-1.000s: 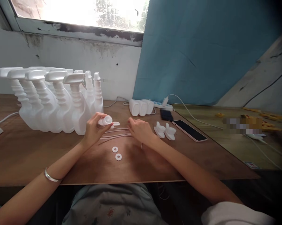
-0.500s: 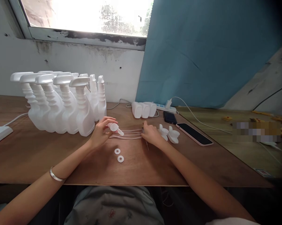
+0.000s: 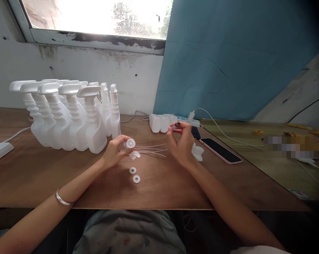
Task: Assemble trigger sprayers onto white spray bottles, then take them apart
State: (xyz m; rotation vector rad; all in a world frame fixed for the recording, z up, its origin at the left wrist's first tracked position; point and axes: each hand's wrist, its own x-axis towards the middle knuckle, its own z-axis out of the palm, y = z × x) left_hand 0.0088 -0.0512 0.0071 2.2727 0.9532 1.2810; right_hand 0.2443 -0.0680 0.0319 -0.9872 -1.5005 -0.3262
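Observation:
My left hand (image 3: 115, 150) is closed around a white trigger spray head (image 3: 131, 143), whose round opening faces me and whose trigger points down. Raised above the table, my right hand (image 3: 182, 143) has thumb and fingers pinched together. A small dark spot shows at those fingertips; what they hold I cannot make out. Several thin pinkish tubes (image 3: 151, 151) lie on the table between my hands. Two white ring washers (image 3: 136, 179) rest just in front of the spray head. Beside my right wrist sit white spray head parts (image 3: 198, 151), partly hidden by the hand.
Several white spray bottles (image 3: 95, 123) stand upright in rows at the left. White bottle-like pieces (image 3: 155, 123) lie at the back, near a power strip (image 3: 187, 120) with a cable. A pink-edged phone (image 3: 220, 151) lies at the right, close to the table edge.
My right hand has lifted from the tubes and moved right and up, fingers now pinched. My left hand has turned the spray head so its opening faces me.

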